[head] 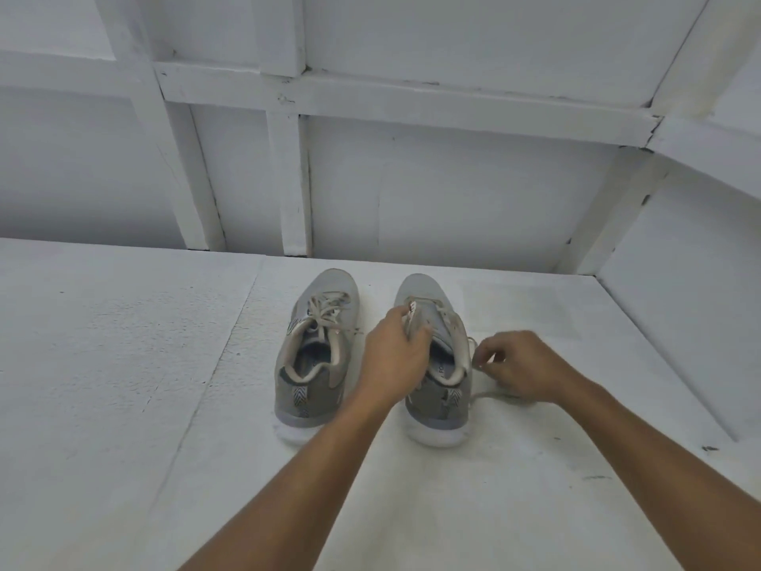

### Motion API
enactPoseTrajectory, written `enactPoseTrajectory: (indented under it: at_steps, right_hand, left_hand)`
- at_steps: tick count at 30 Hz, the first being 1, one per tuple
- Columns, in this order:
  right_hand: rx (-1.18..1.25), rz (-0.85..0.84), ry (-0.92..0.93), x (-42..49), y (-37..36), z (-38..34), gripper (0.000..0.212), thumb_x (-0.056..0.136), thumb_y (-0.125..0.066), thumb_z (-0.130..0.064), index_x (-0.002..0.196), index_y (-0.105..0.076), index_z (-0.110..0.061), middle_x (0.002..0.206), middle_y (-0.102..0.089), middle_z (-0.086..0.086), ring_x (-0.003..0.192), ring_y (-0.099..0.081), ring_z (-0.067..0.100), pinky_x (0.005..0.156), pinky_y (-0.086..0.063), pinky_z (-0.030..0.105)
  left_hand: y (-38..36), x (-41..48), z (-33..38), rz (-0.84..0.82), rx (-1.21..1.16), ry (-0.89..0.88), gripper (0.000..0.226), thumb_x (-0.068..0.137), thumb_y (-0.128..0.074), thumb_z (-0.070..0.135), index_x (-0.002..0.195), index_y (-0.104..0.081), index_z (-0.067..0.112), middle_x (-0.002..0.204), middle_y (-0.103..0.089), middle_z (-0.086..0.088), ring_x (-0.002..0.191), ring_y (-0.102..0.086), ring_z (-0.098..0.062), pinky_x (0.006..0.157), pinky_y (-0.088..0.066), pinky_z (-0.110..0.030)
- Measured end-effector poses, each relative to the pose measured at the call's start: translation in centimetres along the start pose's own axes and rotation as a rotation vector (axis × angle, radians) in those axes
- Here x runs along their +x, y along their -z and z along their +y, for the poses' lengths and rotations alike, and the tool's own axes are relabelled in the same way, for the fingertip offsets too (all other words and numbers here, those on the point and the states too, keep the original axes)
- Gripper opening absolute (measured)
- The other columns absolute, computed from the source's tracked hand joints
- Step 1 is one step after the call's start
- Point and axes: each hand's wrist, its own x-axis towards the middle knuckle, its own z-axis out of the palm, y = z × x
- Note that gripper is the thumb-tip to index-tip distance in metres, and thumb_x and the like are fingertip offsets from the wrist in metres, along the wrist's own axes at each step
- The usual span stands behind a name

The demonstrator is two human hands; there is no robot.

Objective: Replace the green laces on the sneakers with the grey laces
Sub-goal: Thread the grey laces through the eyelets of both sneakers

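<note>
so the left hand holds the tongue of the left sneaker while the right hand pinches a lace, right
No. In the head view the left hand holds the tongue of the right sneaker, not the left sneaker. The right hand does pinch a lace.

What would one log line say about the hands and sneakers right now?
left hand: grips tongue of right sneaker | right hand: pinches loose lace beside it | left sneaker: laced, untouched

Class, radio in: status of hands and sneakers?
Left hand grips tongue of right sneaker. Right hand pinches loose lace beside it. Left sneaker laced, untouched. Nothing obstructing.
</note>
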Motion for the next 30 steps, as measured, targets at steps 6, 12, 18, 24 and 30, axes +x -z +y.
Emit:
enactPoseTrajectory:
  at_steps: [6, 12, 18, 24, 30]
  right_hand:
    - [-0.101, -0.082, 0.177, -0.8, -2.7, 1.4, 0.013, 0.085, -0.071, -0.021, 0.095, -0.077, -0.026, 0.088, -0.063, -0.018, 0.074, -0.054, -0.003, 0.067, -0.039, 0.009]
    - [-0.277, -0.056, 0.229, -0.9, -3.1, 2.4, 0.015, 0.091, -0.057, -0.018, 0.089, -0.07, -0.026, 0.094, -0.06, -0.01, 0.092, -0.049, 0.014, 0.08, -0.041, 0.032]
    - [-0.424, 0.247, 0.097, -1.1, -2.1, 3.2, 0.013, 0.094, -0.048, -0.019, 0.097, -0.061, -0.018, 0.1, -0.056, -0.001, 0.097, -0.046, 0.021, 0.076, -0.028, 0.032]
    - [-0.339, 0.05, 0.144, -1.1, -2.6, 2.4, 0.034, 0.091, -0.052, -0.023, 0.125, -0.057, -0.025, 0.123, -0.052, -0.008, 0.122, -0.036, 0.02, 0.095, -0.028, 0.036]
    - [-0.38, 0.073, 0.144, -0.4, -3.9, 1.1, 0.023, 0.1, -0.045, -0.031, 0.109, -0.065, -0.024, 0.105, -0.061, -0.005, 0.11, -0.043, 0.021, 0.08, -0.026, 0.035]
  left_hand:
    - [-0.7, 0.4, -1.5, -0.001, 0.042, 0.035, 0.032, 0.097, -0.049, 0.034, 0.124, -0.059, 0.018, 0.111, -0.067, 0.0, 0.086, -0.061, -0.013, 0.059, -0.04, -0.017]
    - [-1.3, 1.0, -2.7, 0.047, 0.111, 0.0, 0.034, 0.1, -0.042, 0.039, 0.105, -0.066, 0.017, 0.086, -0.07, -0.01, 0.06, -0.049, -0.021, 0.06, -0.046, -0.031]
    - [-1.5, 1.1, -2.9, 0.063, 0.11, -0.008, 0.035, 0.101, -0.041, 0.04, 0.098, -0.066, 0.015, 0.081, -0.068, -0.009, 0.065, -0.057, -0.028, 0.059, -0.046, -0.029]
    - [-1.7, 1.2, -3.3, 0.073, 0.118, -0.013, 0.035, 0.1, -0.041, 0.041, 0.095, -0.065, 0.016, 0.075, -0.063, -0.003, 0.056, -0.047, -0.015, 0.058, -0.04, -0.025]
    - [-1.6, 1.2, -3.4, 0.074, 0.085, -0.04, 0.032, 0.1, -0.042, 0.04, 0.097, -0.065, 0.017, 0.075, -0.065, 0.0, 0.056, -0.05, -0.014, 0.057, -0.041, -0.025]
